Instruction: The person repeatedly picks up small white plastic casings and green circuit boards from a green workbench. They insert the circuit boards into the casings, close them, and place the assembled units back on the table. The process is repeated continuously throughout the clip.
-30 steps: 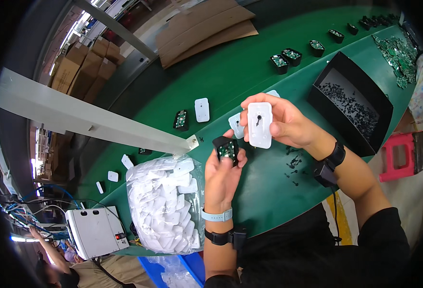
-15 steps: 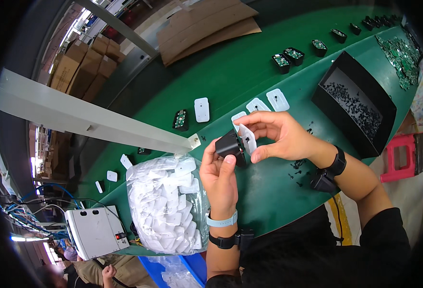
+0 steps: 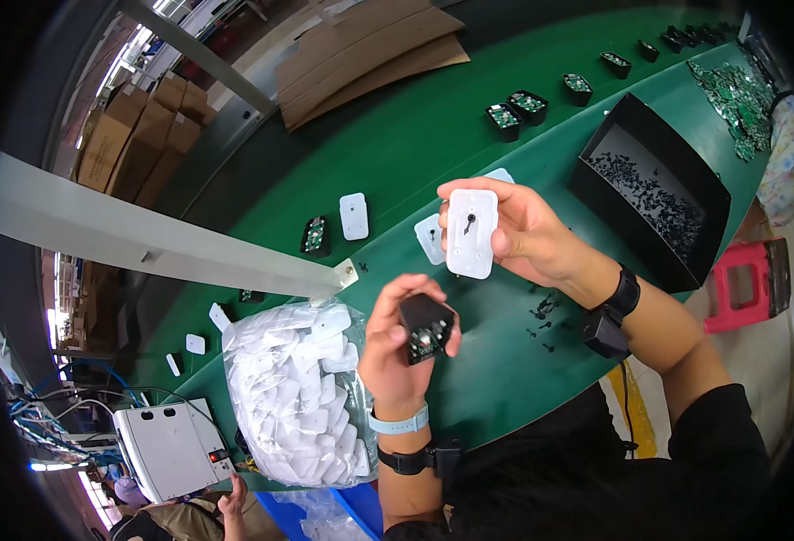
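My left hand (image 3: pixel 395 347) is wrapped round a black plastic housing (image 3: pixel 426 320), tilted so that part of a circuit board shows at its lower end. Up and to the right, my right hand (image 3: pixel 532 236) grips a white plastic cover (image 3: pixel 472 236) by its edges. The cover's inner face is turned toward me, with a small black part at its middle. Housing and cover are apart. Just behind the held cover, another white cover (image 3: pixel 430 238) lies on the green table, partly hidden; a further one (image 3: pixel 500 176) peeks out above my right fingers.
A clear bag of white covers (image 3: pixel 293 397) lies left of my left arm. At right stands a black box (image 3: pixel 654 194) of small black parts; loose ones lie near it. Housings with boards (image 3: pixel 528 106) line the far side. A metal post (image 3: pixel 172 225) crosses the left; a pink stool (image 3: pixel 747 284) stands right.
The white cover has come away from the housing, raised and turned inner face toward me by my right hand. My left hand has lowered and tilted the housing. The view has shifted slightly.
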{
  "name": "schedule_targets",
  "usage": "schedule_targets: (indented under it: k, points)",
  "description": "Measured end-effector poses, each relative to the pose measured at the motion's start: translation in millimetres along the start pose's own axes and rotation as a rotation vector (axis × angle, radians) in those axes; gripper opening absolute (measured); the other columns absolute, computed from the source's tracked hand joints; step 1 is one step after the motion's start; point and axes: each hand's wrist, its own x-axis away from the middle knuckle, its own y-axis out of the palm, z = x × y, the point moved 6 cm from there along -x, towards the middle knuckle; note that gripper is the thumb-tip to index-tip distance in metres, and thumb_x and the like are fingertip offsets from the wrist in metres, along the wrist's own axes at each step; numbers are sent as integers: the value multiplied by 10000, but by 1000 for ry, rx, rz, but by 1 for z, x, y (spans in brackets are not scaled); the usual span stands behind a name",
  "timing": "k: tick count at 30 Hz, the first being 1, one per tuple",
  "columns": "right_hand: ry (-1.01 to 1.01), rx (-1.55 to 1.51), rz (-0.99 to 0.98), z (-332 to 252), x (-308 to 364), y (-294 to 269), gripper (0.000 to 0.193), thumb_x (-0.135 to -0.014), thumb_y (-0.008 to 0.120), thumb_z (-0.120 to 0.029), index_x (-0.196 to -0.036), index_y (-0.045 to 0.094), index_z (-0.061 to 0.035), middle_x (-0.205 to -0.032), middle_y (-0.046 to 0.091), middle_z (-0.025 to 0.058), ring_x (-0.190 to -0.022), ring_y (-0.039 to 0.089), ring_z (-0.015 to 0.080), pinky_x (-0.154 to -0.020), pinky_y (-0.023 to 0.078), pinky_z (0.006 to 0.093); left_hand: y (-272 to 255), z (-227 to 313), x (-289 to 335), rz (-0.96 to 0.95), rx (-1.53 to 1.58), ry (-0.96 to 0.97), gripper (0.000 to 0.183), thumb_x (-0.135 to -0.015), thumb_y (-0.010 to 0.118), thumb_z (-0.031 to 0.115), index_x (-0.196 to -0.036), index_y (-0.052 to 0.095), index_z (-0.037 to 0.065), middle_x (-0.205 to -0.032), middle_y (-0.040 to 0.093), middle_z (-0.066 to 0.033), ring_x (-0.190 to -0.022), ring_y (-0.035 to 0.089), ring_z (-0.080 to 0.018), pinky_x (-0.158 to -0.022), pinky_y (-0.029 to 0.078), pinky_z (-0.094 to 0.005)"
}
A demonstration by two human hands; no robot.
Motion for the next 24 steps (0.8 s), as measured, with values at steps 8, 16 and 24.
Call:
schedule_targets:
  k: [8, 16, 24]
  points:
    - [-14, -14, -7, 0, 1, 1, 688, -878, 784, -241, -1429, 451, 1, -1209, 621, 91, -1121, 633, 202, -982, 525, 370, 14, -4, 4, -123, -162, -5, 700, -746, 551, 238, -1329, 507, -148, -1369, 464, -303, -714, 646, -274, -561, 519, -342]
    - [-10, -12, -8, 2, 1, 3, 687, -879, 783, -248, -1427, 451, 1, -1205, 622, 88, -1111, 636, 199, -987, 522, 362, 14, -3, 5, -103, -150, -6, 694, -750, 544, 223, -1321, 510, -169, -1378, 472, -299, -731, 658, -269, -591, 528, -336]
    - [-5, -32, -8, 0, 1, 3, 658, -884, 776, -240, -1413, 468, 3, -1197, 624, 89, -1107, 629, 188, -978, 518, 350, 7, -5, -1, -38, -50, -9, 607, -830, 549, 225, -1334, 490, -109, -1323, 530, -270, -812, 666, -299, -663, 555, -377]
